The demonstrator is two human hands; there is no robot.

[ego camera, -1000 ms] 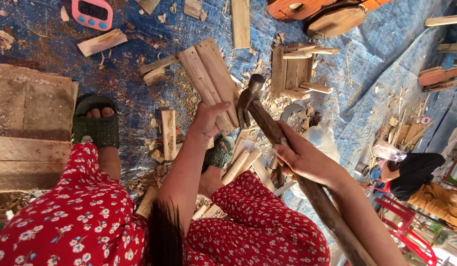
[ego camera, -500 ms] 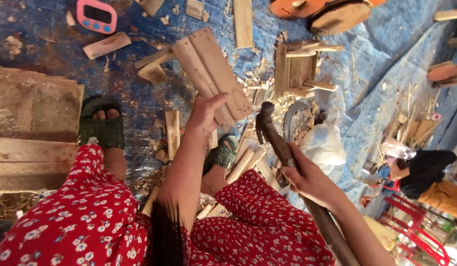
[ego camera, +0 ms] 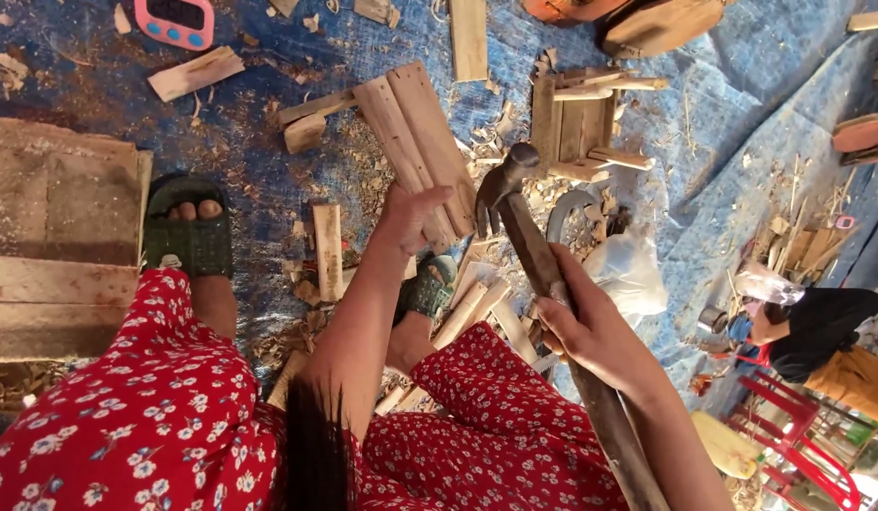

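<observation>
My left hand (ego camera: pixel 408 216) grips the near end of a small panel of wooden slats (ego camera: pixel 415 142) that stands tilted over the blue tarp (ego camera: pixel 269 170). My right hand (ego camera: pixel 590 326) is closed around the long wooden handle of a claw hammer (ego camera: pixel 503 180). The hammer's metal head is raised just right of the panel, close to its lower edge. Both my feet in green sandals (ego camera: pixel 185 232) rest on the tarp, the right one half hidden behind my left forearm. Red flowered cloth covers my knees.
Wood offcuts and shavings litter the tarp. A finished slat assembly (ego camera: pixel 576 118) lies beyond the hammer. A pink timer (ego camera: pixel 176 19) sits at the top left, worn planks (ego camera: pixel 56 246) at left. A clear plastic bag (ego camera: pixel 628 270) lies right. Another person (ego camera: pixel 817 331) sits at the far right near red furniture.
The hammer head has swung from right of the panel up and left toward it. My left hand has kept its hold on the slat panel, shifting slightly with the view.
</observation>
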